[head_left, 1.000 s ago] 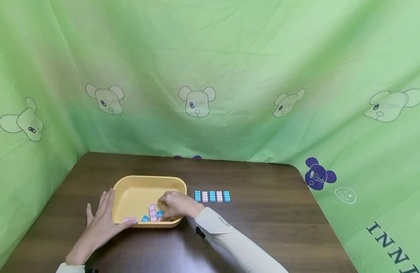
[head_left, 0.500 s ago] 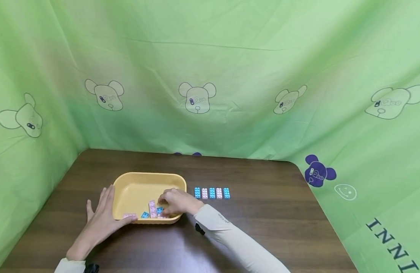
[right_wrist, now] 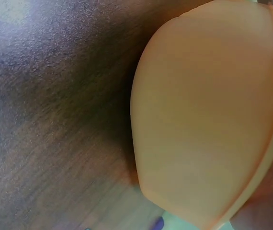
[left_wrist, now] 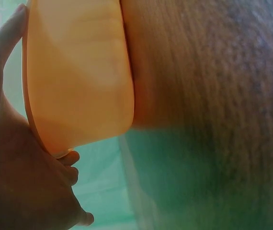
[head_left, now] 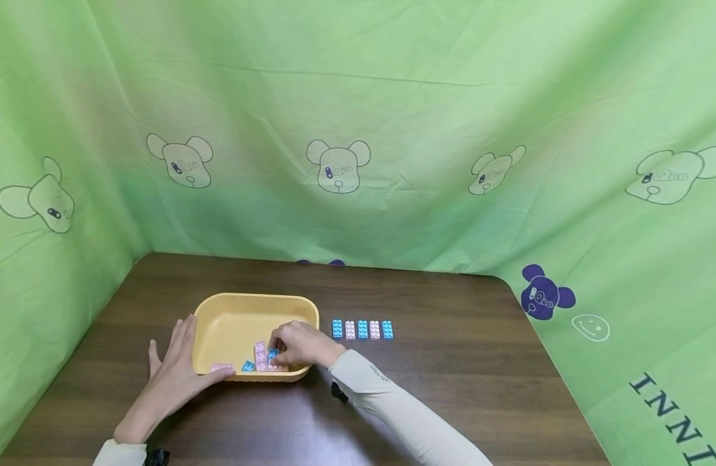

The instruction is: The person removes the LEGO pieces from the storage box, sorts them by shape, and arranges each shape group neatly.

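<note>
In the head view, a yellow plastic basin [head_left: 229, 330] holds several pink and blue toy building bricks near its front wall. My left hand [head_left: 174, 372] rests at the basin's left end, fingers straight and spread, thumb along the front rim. The left wrist view shows the thumb [left_wrist: 8, 33] against the rim. Reaching over the right end, my right hand [head_left: 302, 343] pinches a blue brick [head_left: 273, 354] between thumb and fingers. Beside it stand pink bricks [head_left: 260, 356], and a smaller blue brick [head_left: 248, 366] lies to their left. In the right wrist view the basin wall hides most of this hand.
Right of the basin, a row of alternating blue and pink bricks [head_left: 362, 329] lies on the dark wooden table [head_left: 451, 362]. A green printed cloth [head_left: 392, 129] hangs behind and on both sides.
The blue brick at my right fingertips has risen slightly and tilted, with the fingers closing around it. My left hand stays at the basin. The head view has shifted a little.
</note>
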{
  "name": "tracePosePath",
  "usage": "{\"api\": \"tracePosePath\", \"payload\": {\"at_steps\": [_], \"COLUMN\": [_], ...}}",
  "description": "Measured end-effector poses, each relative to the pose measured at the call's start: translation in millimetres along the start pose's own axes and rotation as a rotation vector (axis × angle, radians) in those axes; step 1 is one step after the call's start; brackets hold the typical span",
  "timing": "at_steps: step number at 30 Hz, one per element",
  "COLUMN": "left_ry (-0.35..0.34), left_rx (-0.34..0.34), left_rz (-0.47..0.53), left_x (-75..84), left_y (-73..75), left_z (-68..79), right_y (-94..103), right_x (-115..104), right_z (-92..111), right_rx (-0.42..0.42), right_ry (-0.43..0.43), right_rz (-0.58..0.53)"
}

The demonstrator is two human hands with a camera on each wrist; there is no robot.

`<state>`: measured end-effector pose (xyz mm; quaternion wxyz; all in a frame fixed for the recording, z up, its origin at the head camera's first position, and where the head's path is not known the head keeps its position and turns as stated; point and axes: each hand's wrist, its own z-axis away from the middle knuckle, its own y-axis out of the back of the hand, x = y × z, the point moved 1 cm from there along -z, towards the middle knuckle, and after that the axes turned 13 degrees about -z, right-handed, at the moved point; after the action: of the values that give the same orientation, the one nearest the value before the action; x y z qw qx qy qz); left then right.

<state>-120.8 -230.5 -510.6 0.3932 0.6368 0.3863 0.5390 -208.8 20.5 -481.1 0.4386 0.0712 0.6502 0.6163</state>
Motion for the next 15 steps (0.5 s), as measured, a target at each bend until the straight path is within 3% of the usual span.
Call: {"api": "tracePosePath", "payload": {"at_steps": [10,15], "left_ry": [-0.013,-0.011], "left_rx": [0.028,0.023], "left_rz": [0.015,0.024], "left_x": [0.2,-0.1], "left_y": [-0.7,-1.1], "left_z": [0.0,1.5], "right_y": [1.6,3.6], "right_x": [2.5,0.4], "right_z": [3.3,6.1], "right_rx": [0.1,0.053], "right_ry": [0.085,0.142], "right_rz": [-0.046,0.002]}}
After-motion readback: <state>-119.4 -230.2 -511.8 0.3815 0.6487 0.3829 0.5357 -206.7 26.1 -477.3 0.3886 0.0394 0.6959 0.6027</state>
